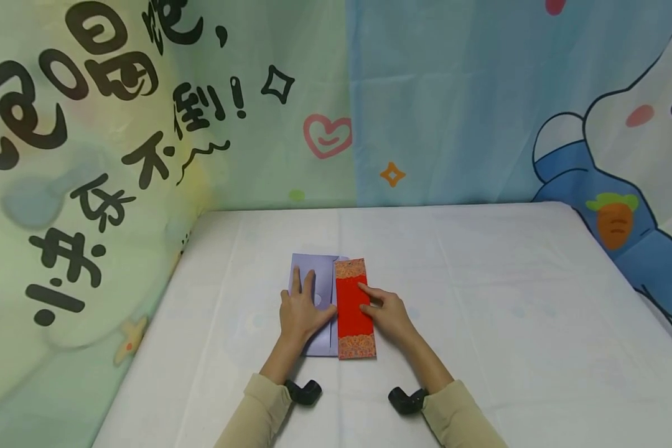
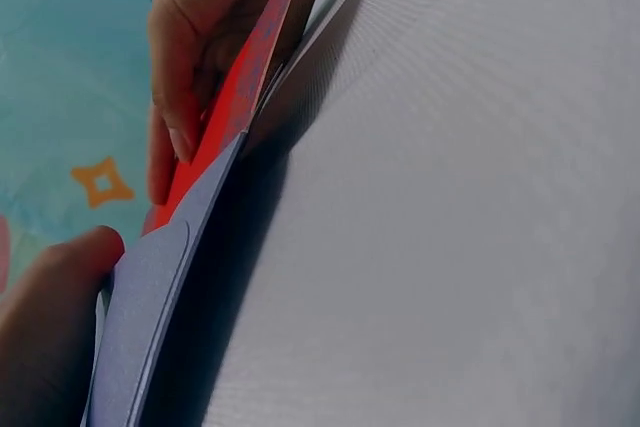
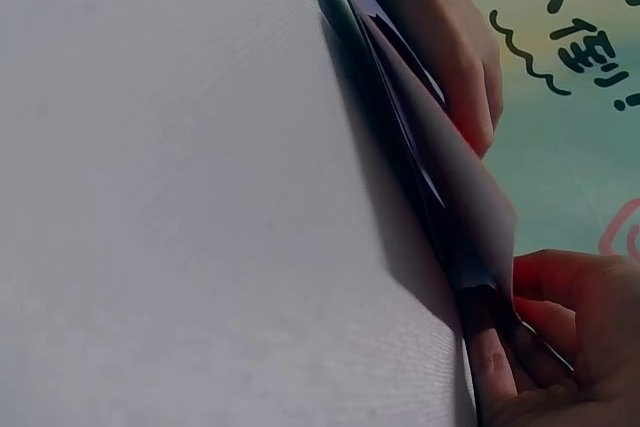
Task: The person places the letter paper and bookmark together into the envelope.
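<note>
A lavender envelope (image 1: 321,343) lies on the white-covered table in the head view. A red envelope (image 1: 354,316) with gold-patterned ends overlaps its right side; whether its edge is inside the lavender one, I cannot tell. My left hand (image 1: 301,312) rests on the lavender envelope with fingers extended, its thumb near the red envelope's left edge. My right hand (image 1: 394,316) pinches the red envelope by its right edge. In the right wrist view, fingers lie both over and under the raised red envelope (image 3: 455,162). The lavender envelope (image 2: 150,312) also stands slightly off the table in the left wrist view.
A white cloth covers the table (image 1: 509,311). Behind it hangs a printed curtain (image 1: 453,112) with lettering and a cartoon animal. Black devices (image 1: 304,393) are strapped at both wrists, by the beige sleeves (image 1: 257,410).
</note>
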Tool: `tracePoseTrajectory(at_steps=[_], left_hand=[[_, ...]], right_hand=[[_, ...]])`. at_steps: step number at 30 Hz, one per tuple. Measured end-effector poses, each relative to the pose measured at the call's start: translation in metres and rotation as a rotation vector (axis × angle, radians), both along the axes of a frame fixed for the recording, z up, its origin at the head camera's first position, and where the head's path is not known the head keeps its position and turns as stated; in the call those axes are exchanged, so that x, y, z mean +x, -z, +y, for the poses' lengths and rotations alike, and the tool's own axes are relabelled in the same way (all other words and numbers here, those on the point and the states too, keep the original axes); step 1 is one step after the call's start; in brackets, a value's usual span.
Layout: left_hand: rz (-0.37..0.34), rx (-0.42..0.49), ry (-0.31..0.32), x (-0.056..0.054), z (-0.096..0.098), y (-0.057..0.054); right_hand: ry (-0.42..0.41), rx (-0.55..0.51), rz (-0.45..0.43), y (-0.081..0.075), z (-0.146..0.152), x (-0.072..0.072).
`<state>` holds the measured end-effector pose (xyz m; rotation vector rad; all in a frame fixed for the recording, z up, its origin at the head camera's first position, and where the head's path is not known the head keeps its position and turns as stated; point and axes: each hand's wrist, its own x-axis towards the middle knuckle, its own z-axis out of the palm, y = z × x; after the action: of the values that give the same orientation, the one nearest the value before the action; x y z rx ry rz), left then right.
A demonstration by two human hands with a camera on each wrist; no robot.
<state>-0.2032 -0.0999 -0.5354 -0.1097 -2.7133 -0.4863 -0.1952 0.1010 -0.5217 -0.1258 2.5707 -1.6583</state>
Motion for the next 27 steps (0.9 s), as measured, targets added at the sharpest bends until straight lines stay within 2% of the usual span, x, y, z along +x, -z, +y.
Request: tracePoseTrajectory(at_steps=[8,16,22,27], left_hand=[[-0.004,0.013,-0.003,0.0,-0.002,0.002],[-0.013,0.036,-0.006,-0.001,0.0,0.001],[-0.026,0.039,-0.017,-0.003,0.001,0.001],[-0.043,0.036,-0.02,-0.002,0.002,0.001]], right_hand=[[0.01,0.074,0.003,-0.001,-0.005,-0.008],[0.003,0.073,0.02,-0.001,-0.006,-0.015],[-0.061,0.082,-0.006,0.0,-0.011,-0.014],[-0.104,0.091,0.02,0.003,-0.013,-0.013]])
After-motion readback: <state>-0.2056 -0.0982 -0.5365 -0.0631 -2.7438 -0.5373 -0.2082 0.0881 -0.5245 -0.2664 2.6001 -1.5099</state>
